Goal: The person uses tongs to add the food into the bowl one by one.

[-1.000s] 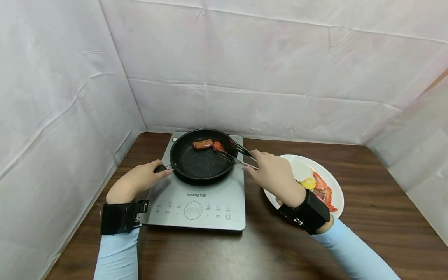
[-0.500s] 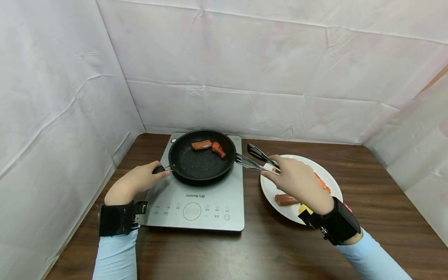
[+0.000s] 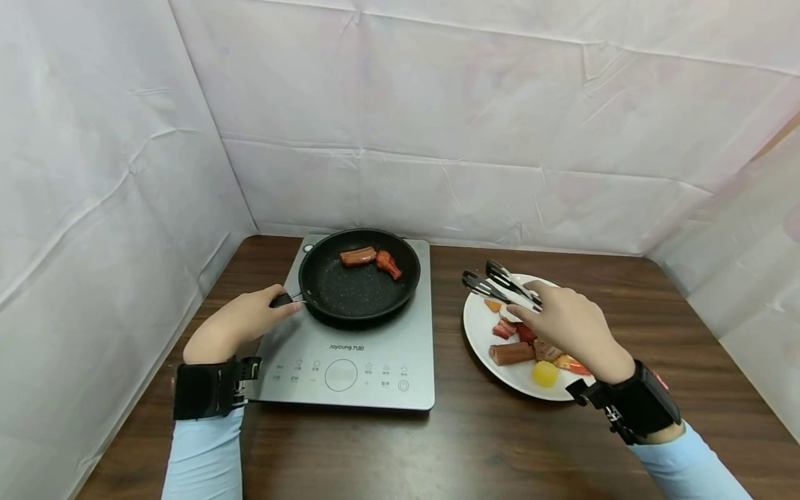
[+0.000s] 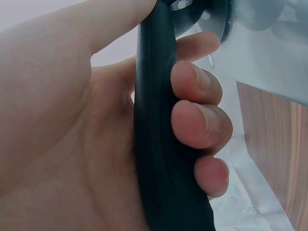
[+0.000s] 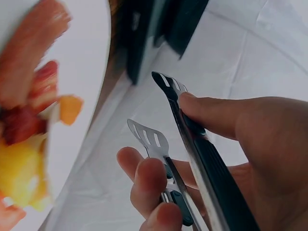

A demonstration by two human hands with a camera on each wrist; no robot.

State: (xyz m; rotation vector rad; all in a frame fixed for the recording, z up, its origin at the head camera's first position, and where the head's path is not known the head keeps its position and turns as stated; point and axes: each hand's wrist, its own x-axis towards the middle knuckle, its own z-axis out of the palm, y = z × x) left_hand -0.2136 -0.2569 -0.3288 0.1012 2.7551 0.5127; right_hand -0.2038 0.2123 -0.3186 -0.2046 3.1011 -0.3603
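My left hand (image 3: 240, 323) grips the black handle (image 4: 161, 144) of a black frying pan (image 3: 350, 288) that sits on a grey induction cooker (image 3: 375, 354). Two pieces of food lie at the pan's far side: a brown sausage piece (image 3: 357, 256) and a reddish drumstick-shaped piece (image 3: 389, 263). My right hand (image 3: 571, 326) holds metal tongs (image 3: 500, 285) over a white plate (image 3: 481, 330); their tips (image 5: 159, 110) are apart with nothing between them. The plate carries several food pieces, among them a sausage (image 3: 511, 353) and a yellow piece (image 3: 546, 373).
The cooker and plate stand on a dark wooden table (image 3: 487, 444), which is walled in by white sheeting (image 3: 437, 132) at the back and both sides. The cooker's control panel (image 3: 342, 375) faces me.
My right hand carried the tongs from the pan rightwards to above the plate. The drumstick-shaped piece stayed in the pan. The left hand kept its grip on the handle.
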